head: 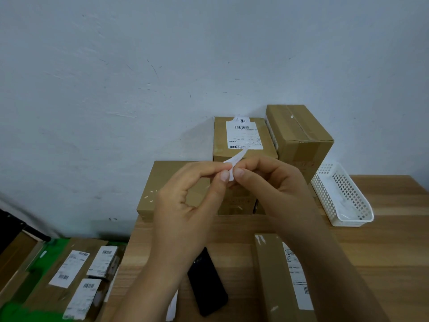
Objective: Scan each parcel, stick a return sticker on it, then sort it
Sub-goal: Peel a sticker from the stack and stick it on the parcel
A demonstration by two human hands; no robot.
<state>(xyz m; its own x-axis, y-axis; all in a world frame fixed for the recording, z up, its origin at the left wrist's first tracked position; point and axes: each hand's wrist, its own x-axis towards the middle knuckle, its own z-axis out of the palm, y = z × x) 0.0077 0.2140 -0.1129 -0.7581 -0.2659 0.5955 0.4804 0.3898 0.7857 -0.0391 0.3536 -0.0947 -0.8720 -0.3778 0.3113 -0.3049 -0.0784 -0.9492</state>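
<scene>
Both hands are raised above the wooden table (383, 252). My left hand (185, 201) and my right hand (271, 187) pinch a small white sticker (234, 161) between thumbs and fingertips; one strip of it sticks up and to the right. Below my right forearm a long brown parcel (269, 275) with a white shipping label lies on the table. A black handheld device (207, 289) lies beside it, under my left wrist.
Three brown boxes are stacked against the wall: a flat one (162, 182), a labelled one (220, 140) and a taped one (299, 138). A white perforated basket (341, 196) sits at the right. Labelled parcels (76, 275) lie on a green surface lower left.
</scene>
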